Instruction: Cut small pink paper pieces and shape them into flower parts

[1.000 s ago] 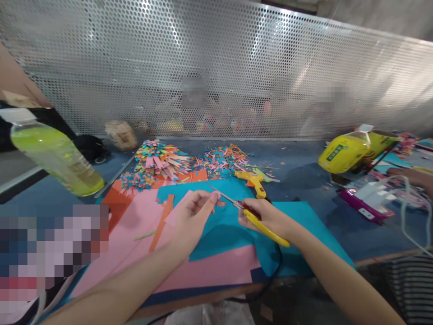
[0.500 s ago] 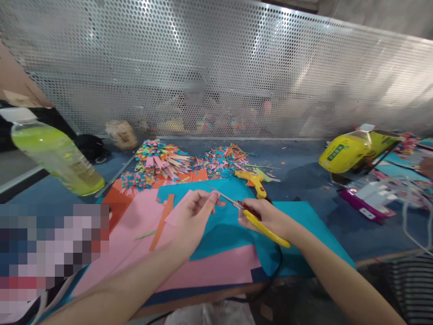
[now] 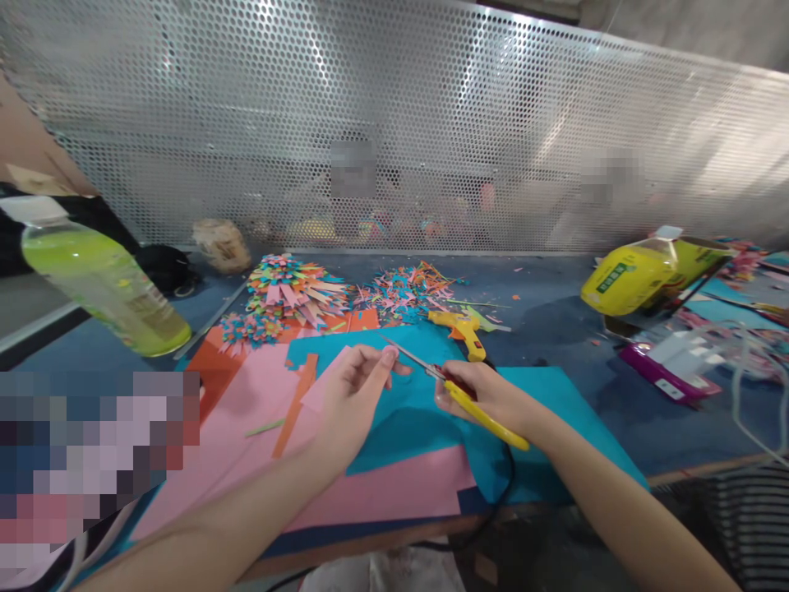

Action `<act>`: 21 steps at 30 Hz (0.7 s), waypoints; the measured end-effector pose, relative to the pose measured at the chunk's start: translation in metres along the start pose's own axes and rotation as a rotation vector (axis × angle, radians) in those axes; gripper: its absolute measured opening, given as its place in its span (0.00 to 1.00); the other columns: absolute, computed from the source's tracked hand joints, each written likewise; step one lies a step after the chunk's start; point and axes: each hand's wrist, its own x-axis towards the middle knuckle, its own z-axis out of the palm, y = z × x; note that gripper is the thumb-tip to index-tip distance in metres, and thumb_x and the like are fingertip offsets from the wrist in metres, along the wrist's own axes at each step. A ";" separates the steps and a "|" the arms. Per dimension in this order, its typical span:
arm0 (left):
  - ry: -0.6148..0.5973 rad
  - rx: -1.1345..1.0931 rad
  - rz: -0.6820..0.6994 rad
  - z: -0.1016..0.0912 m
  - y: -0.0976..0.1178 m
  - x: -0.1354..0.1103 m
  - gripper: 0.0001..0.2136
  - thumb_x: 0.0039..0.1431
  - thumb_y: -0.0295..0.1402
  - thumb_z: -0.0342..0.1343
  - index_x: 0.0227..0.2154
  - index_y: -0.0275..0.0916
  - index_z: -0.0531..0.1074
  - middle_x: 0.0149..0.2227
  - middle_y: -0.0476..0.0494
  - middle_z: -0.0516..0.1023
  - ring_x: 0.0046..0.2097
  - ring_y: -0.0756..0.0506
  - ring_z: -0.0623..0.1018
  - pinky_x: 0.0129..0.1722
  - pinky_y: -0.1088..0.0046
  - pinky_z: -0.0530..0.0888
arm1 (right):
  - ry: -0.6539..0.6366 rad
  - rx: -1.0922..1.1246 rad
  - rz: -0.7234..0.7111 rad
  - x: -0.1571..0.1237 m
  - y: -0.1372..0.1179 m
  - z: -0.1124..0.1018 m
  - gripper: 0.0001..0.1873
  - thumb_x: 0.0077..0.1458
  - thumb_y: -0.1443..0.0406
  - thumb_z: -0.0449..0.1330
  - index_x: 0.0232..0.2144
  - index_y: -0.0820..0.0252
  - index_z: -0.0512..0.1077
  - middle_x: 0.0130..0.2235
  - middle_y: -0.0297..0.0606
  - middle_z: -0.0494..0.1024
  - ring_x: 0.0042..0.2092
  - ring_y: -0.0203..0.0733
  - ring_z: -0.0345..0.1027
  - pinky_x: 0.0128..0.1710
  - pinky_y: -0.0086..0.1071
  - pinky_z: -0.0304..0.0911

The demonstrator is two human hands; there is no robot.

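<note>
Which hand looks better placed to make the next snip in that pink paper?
Right, most likely. The right hand grips the yellow-handled scissors, whose blades point towards the pink paper piece. The left hand is pinching that piece, so it is busy holding it.

One head-worn camera is looking forward and down, sitting close over the table (image 3: 555,329). The left hand (image 3: 351,395) and right hand (image 3: 486,395) are appearing lower centre, and the perforated screen (image 3: 431,123) is filling the upper half.
</note>
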 end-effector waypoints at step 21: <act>-0.047 0.018 -0.011 0.003 0.001 -0.002 0.09 0.54 0.36 0.51 0.23 0.38 0.62 0.25 0.49 0.74 0.27 0.52 0.68 0.29 0.75 0.64 | -0.003 -0.024 0.006 0.000 -0.003 0.000 0.21 0.49 0.49 0.51 0.28 0.63 0.64 0.24 0.30 0.61 0.24 0.29 0.49 0.22 0.25 0.49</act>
